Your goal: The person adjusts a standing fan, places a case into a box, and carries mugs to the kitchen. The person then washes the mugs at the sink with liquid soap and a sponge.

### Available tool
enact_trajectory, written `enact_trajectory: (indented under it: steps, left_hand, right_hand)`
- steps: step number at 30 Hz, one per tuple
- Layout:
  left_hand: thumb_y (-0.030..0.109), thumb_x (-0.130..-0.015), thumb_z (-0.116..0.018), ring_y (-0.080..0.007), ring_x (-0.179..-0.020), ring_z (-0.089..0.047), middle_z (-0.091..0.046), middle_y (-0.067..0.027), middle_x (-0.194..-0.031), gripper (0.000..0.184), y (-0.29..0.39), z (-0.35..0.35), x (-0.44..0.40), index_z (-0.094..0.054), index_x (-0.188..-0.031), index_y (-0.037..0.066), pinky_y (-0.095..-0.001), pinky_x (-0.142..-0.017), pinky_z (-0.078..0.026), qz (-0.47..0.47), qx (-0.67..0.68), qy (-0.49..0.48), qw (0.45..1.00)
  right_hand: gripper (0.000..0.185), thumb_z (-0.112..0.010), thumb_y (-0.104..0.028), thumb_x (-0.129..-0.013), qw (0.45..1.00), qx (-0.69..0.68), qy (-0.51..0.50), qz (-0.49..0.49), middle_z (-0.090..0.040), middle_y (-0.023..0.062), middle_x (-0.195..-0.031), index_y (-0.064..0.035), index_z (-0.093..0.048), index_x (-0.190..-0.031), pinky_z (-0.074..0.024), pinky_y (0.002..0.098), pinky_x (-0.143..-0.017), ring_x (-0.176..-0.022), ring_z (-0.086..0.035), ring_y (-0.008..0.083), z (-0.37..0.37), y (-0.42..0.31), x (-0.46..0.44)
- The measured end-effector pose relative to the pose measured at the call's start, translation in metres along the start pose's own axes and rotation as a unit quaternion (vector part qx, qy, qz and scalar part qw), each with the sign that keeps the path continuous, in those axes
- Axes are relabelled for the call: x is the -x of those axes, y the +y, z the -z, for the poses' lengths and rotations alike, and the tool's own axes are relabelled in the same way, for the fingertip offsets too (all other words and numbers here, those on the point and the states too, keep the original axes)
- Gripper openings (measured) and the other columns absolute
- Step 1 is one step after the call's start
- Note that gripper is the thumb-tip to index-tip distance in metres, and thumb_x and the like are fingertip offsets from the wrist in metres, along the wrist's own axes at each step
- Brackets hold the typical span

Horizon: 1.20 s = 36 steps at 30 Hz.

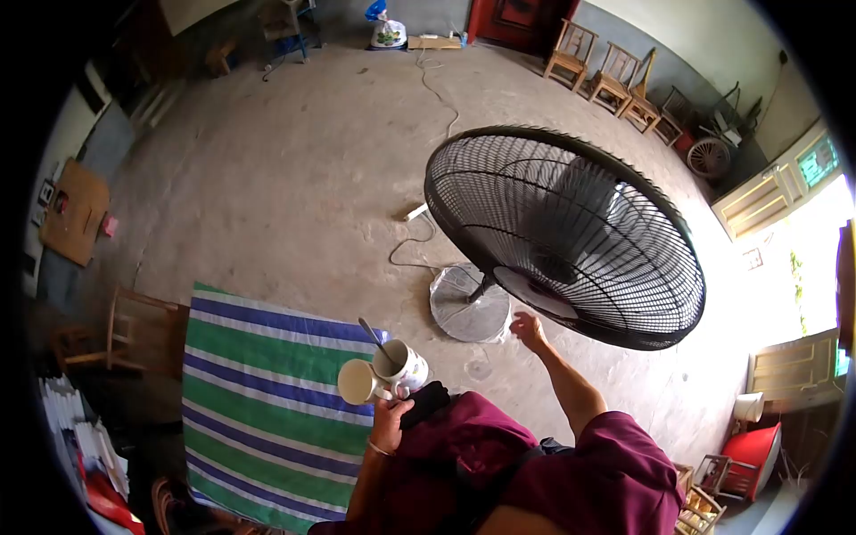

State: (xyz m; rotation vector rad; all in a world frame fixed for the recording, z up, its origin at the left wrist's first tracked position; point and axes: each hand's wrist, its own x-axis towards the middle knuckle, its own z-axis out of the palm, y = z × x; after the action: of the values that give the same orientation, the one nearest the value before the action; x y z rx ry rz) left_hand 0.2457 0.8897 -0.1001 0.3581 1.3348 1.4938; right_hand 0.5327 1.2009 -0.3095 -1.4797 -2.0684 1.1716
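Observation:
My left hand [390, 419] is closed round the handles of two white mugs, held over the striped cloth. The left mug [358, 383] shows a pale inside. A spoon [370, 332] leans out of the right mug [406, 367]. A black object [426, 404] lies by the hand; I cannot tell what it is or whether it is held. My right hand [528, 329] reaches forward just below the large black fan [571, 236], its fingers apart and holding nothing visible. Beside it stands the fan's round base [464, 308], wrapped in clear plastic.
A green, blue and white striped cloth [267, 383] covers a surface at my left. A cord [412, 241] runs over the concrete floor [294, 169] behind the fan. Wooden chairs [571, 53] line the back right wall. A red basin [751, 459] stands at the lower right.

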Motion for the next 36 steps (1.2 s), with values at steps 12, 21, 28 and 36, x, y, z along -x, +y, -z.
enact_trajectory:
  steps: [12, 21, 28, 36]
  left_hand:
    - [-0.006, -0.072, -0.060, -0.0135, -0.092, -0.055, -0.055, -0.0021, -0.095, 0.030, 0.007, -0.020, 0.011, -0.048, -0.095, 0.007, -0.0275, -0.081, -0.043, 0.168, -0.013, -0.081, 0.982]
    - [-0.008, -0.072, -0.059, -0.0179, -0.099, -0.057, -0.051, -0.0036, -0.099, 0.034, -0.051, -0.055, 0.004, -0.045, -0.101, 0.005, -0.0290, -0.085, -0.046, 0.187, -0.054, -0.196, 0.961]
    - [-0.006, -0.069, -0.062, -0.0137, -0.085, -0.058, -0.052, 0.0011, -0.083, 0.026, -0.098, -0.138, 0.008, -0.051, -0.090, 0.003, -0.0259, -0.076, -0.046, 0.170, -0.161, -0.222, 0.947]
    - [-0.007, -0.068, -0.061, -0.0041, -0.074, -0.046, -0.047, 0.0059, -0.081, 0.029, -0.139, -0.292, 0.010, -0.050, -0.091, 0.006, -0.0207, -0.073, -0.042, 0.234, -0.130, -0.254, 0.929]
  right_hand:
    - [0.035, -0.060, -0.014, -0.074, 0.982, -0.049, -0.108, -0.144, -0.066, 0.0100, -0.076, 0.0001, -0.058, -0.106, -0.0505, 0.0295, -0.056, -0.066, -0.064, 0.0165, 0.015, -0.044, 0.136]
    - [0.035, -0.058, -0.015, -0.075, 0.971, -0.137, -0.111, -0.164, -0.066, 0.0115, -0.078, 0.0010, -0.057, -0.106, -0.0514, 0.0297, -0.057, -0.065, -0.063, 0.0166, 0.041, -0.051, 0.187]
    - [0.032, -0.056, -0.011, -0.075, 0.973, -0.162, -0.113, -0.121, -0.066, 0.0117, -0.079, 0.0019, -0.057, -0.104, -0.0514, 0.0298, -0.062, -0.068, -0.063, 0.0158, 0.117, -0.029, 0.208]
    - [0.031, -0.054, -0.020, -0.087, 0.938, -0.320, -0.033, -0.126, -0.064, 0.0083, -0.090, 0.0005, -0.056, -0.110, -0.0504, 0.0277, -0.067, -0.080, -0.060, 0.0138, 0.243, 0.023, 0.222]
